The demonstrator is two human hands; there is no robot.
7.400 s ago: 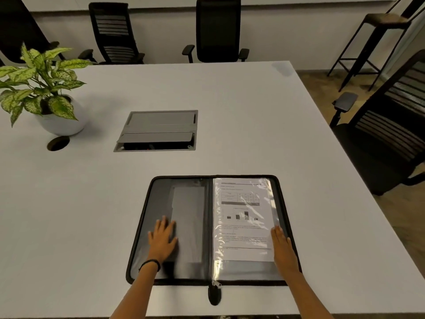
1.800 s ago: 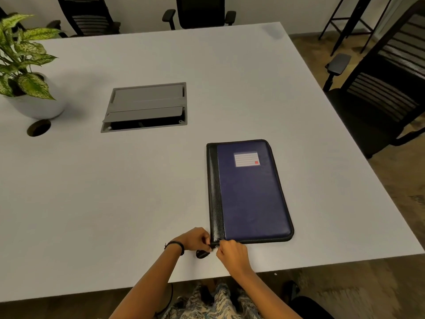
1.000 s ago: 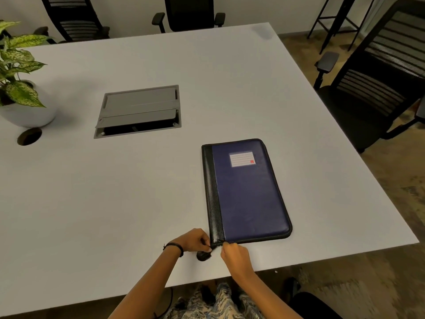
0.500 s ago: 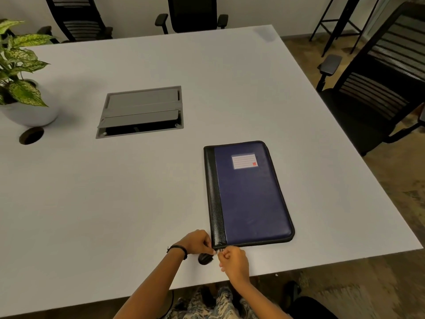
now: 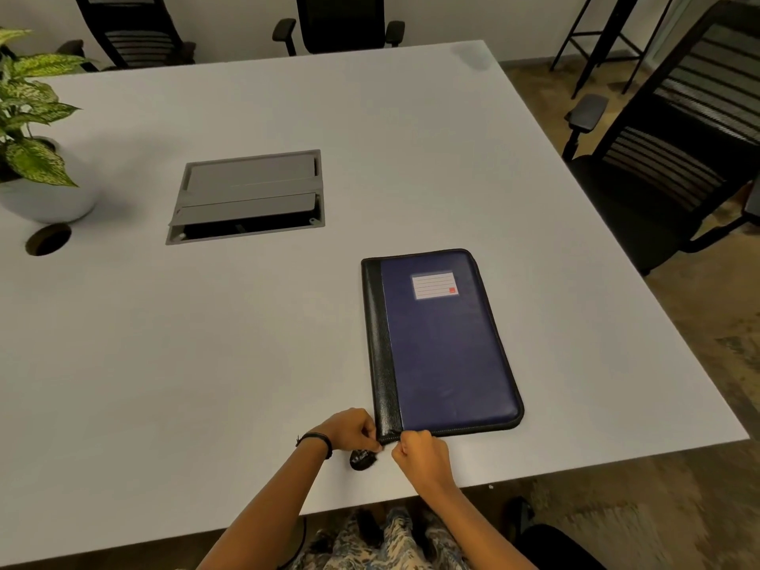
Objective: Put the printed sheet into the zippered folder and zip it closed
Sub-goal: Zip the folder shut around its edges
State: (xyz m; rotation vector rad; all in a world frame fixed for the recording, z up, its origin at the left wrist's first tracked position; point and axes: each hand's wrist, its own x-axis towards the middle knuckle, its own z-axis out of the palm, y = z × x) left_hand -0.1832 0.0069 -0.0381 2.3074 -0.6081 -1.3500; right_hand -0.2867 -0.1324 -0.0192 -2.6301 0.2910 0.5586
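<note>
A: What takes up most of the view?

B: A wide white table [image 5: 288, 343], with black office chairs [image 5: 674, 158] at its far side and to the right. A grey flip-lid cable box [image 5: 246, 195] is sunk into the top, left of centre, its lid partly raised. At the far left stands a potted plant [image 5: 33, 129] in a round white pot, and a round cable hole [image 5: 48, 239] sits just in front of it.

A: And the folder?

B: The zippered folder [image 5: 444, 347] lies flat and folded shut on the table, near the front edge and right of centre. Its cover is dark blue with a black spine strip along the left side, and a small white label [image 5: 434, 285] with a red mark sits near the far end. The printed sheet cannot be seen.

A: What are the hands doing?

B: Both meet at the folder's near left corner. The left hand [image 5: 349, 431], with a dark band [image 5: 318, 440] on its wrist, is curled with fingertips pinched against the corner of the spine. The right hand [image 5: 419, 452] is closed into a loose fist, thumb and forefinger pinched at the near edge where the zip begins; the pull itself is too small to make out.

A: Anything smaller?

B: A small black tab [image 5: 362, 459] lies on the table between the two hands, touching the left hand.
</note>
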